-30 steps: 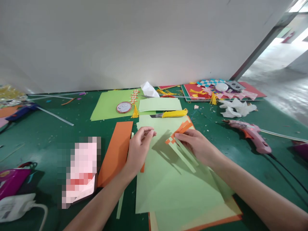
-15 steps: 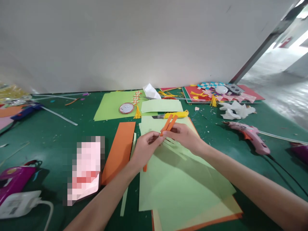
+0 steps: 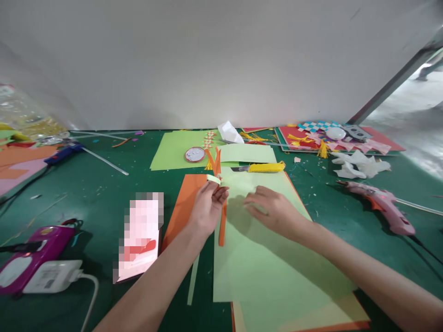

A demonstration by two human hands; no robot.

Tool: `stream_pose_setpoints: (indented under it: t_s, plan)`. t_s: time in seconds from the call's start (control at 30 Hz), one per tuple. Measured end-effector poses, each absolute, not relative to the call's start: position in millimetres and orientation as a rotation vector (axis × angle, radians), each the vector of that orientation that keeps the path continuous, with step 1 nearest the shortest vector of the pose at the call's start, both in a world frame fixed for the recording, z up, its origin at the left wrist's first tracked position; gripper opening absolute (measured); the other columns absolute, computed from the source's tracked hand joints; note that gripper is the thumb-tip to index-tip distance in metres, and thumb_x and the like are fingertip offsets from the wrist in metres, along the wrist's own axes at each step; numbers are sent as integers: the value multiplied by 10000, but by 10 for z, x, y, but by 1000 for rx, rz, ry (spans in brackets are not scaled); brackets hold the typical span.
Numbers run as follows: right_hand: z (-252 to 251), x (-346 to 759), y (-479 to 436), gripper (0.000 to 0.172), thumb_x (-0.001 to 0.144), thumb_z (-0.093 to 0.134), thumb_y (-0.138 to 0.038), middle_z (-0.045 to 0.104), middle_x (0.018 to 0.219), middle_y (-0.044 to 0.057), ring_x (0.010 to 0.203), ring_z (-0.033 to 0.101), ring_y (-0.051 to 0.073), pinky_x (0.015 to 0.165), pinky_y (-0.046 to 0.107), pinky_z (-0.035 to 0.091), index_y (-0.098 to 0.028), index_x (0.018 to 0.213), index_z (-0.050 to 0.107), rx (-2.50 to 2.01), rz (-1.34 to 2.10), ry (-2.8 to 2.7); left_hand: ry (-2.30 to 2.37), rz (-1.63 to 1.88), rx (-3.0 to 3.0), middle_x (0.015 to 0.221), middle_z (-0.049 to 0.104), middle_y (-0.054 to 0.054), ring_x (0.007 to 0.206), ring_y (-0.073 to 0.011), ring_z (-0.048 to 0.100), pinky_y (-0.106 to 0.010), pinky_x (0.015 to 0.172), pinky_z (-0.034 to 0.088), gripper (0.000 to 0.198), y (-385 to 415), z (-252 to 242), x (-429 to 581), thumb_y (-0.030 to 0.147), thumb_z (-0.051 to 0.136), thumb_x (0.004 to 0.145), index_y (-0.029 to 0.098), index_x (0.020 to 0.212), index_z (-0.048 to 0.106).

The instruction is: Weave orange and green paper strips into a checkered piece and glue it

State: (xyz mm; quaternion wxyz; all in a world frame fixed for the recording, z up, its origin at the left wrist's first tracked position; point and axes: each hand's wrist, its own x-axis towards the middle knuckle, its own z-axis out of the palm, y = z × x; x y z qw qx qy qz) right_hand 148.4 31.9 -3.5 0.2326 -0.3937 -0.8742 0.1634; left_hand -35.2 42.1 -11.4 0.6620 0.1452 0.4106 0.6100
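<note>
matt orange paper strips [image 3: 222,226], smooth green paper sheet [image 3: 270,269]

Head camera looks down (forward-tilted), near green table [image 3: 104,193].

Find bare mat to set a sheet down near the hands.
Bare green mat lies between the blue glue gun, the phone and the purple device. A narrower strip runs between the light green sheet and the pink glue gun, dotted with scraps. Crowded: the far edge by the utility knife, tissues and woven pieces.

Green mat [image 3: 104,193] under paper sheets [image 3: 263,258], pink glue gun [image 3: 380,205], yellow knife [image 3: 265,168].
</note>
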Motion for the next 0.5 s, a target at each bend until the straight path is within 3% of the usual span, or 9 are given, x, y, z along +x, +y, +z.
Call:
stream_pose_setpoints:
  t_s: [0.1,0.23,0.5]
  plan:
    - [-21,1377,186,224,934,426,-121,658,986,93,918,558,192,754,308,453,-153,975,645,-664,144,-2690,920,1391,283,690,631,-7,658,-82,658,-170,634,545,67,422,-124,-346,101,605,827,128,770,626]
    - [16,1194,88,224,942,418,-91,642,1059,82,966,535,182,695,295,445,-132,1069,598,-391,-33,-2859,907,1401,296,728,667,-40,701,-112,687,-183,661,555,34,414,-141,-312,103,641,806,118,778,630]
    - [25,1087,36,207,926,433,-85,575,782,56,785,517,178,565,307,357,-131,832,612,-273,-336,-2924,917,1385,344,757,669,-32,778,-161,720,-227,739,563,68,383,-105,-298,120,687,780,117,754,624]
